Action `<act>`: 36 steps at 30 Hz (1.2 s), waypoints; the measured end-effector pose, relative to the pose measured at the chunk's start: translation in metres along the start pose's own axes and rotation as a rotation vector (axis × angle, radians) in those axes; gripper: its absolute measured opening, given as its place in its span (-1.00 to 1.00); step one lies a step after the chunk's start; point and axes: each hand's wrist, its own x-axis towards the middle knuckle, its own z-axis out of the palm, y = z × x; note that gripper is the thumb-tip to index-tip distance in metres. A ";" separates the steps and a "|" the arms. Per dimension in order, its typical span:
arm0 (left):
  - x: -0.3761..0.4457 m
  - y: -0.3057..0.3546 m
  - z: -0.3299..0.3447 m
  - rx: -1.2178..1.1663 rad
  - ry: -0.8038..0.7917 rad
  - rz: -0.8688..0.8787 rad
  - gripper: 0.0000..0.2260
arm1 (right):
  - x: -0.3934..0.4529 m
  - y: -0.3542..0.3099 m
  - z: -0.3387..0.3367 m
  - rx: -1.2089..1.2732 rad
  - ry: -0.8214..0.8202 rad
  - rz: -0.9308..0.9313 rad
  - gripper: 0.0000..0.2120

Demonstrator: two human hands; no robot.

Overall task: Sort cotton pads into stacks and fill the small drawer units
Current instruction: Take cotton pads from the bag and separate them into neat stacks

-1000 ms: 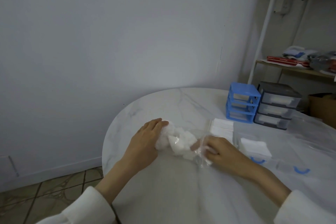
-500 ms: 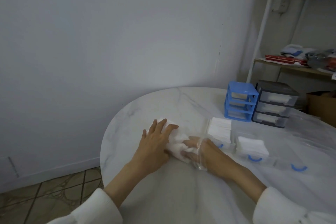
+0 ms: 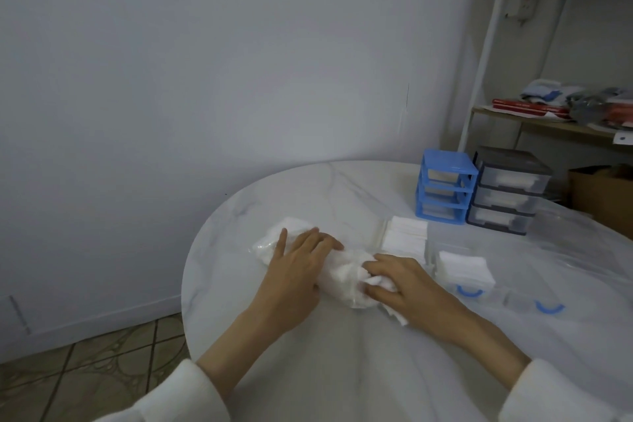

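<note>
A clear plastic bag of loose white cotton pads (image 3: 342,276) lies on the round marble table (image 3: 342,195). My left hand (image 3: 294,271) rests flat on the bag's left part with straight fingers. My right hand (image 3: 404,288) grips pads at the bag's right end with curled fingers. A neat stack of pads (image 3: 406,236) lies just right of the bag, and a second stack (image 3: 462,265) sits in a clear drawer with a blue handle. A blue drawer unit (image 3: 445,187) and a grey drawer unit (image 3: 507,193) stand at the table's far right.
Another clear drawer with a blue handle (image 3: 549,307) lies near the right edge, on clear plastic sheeting (image 3: 565,250). A white shelf rack (image 3: 486,55) with red items and a cardboard box (image 3: 603,195) stand behind the table. Tiled floor (image 3: 85,370) shows at left.
My left hand flattened and slid left over the bag. My right hand moved in and curled round pads at the bag's right end. The bag now lies more stretched out.
</note>
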 end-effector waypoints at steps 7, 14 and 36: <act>0.003 0.012 -0.009 0.065 -0.057 -0.073 -0.28 | -0.034 0.012 -0.031 0.033 0.049 0.071 -0.75; 0.011 0.032 -0.014 0.015 0.022 -0.151 -0.32 | -0.071 0.027 -0.059 0.021 0.106 0.178 -0.87; 0.047 0.106 0.008 -1.081 0.104 -0.005 -0.84 | -0.045 0.021 -0.081 0.248 0.393 0.232 -0.83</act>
